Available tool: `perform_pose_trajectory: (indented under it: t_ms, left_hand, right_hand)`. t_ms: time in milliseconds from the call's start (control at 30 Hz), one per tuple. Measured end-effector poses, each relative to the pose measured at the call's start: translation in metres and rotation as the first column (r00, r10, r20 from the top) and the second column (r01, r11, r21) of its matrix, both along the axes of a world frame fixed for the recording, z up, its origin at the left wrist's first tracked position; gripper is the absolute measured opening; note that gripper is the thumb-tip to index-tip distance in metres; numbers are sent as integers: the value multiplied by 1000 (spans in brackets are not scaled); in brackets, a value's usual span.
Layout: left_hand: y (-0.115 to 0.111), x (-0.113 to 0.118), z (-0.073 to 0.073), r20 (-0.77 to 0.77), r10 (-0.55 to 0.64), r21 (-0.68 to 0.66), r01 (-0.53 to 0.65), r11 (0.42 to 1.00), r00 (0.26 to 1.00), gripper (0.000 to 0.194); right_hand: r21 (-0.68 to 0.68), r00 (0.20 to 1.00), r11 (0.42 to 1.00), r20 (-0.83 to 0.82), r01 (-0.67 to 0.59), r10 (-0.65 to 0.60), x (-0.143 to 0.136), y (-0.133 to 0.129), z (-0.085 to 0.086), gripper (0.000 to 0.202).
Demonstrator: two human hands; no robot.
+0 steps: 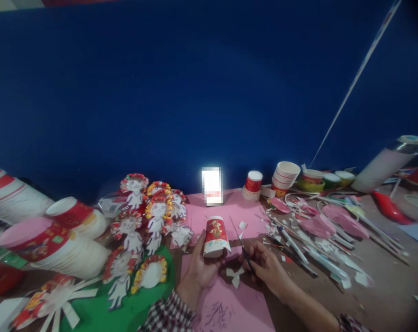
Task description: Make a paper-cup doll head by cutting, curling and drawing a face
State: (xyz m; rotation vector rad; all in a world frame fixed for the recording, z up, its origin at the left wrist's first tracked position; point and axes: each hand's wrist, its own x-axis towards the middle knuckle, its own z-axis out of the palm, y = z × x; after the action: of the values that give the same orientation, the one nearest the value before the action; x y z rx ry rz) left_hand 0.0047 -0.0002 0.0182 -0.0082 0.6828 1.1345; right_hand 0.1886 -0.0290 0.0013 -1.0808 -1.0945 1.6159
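Resting in the curled left grip (pixel 205 272) is a cup (pixel 216 234); the right grip (pixel 262 267) clasps scissors (pixel 246 256).

The held cup (pixel 216 233) is smooth paper; the scissors (pixel 245 255) look metallic; pink sheets (pixel 245 304), matt paper; checked sleeve (pixel 170 312), cloth.

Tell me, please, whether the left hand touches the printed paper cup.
Touching; the head view shows the left hand cradling the printed paper cup.

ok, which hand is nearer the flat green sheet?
Left. The left hand, holding a red-and-white paper cup, is just to the right of the flat green sheet; the right hand, holding dark-handled scissors, is farther right.
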Motion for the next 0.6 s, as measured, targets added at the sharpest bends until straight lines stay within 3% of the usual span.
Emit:
perform_pose_trajectory:
  t_ms: [233, 600]
  left_hand:
    - [-3, 2, 5, -65, -26, 43, 29, 999, 998, 36]
    - [-2, 2, 2, -87, -46, 63, 52, 997, 995, 39]
  right_hand:
    - [-36, 999, 999, 38, -4, 5, -1, -1, 13, 55]
    - [0, 998, 1000, 49, -25, 25, 0, -1, 5, 48]
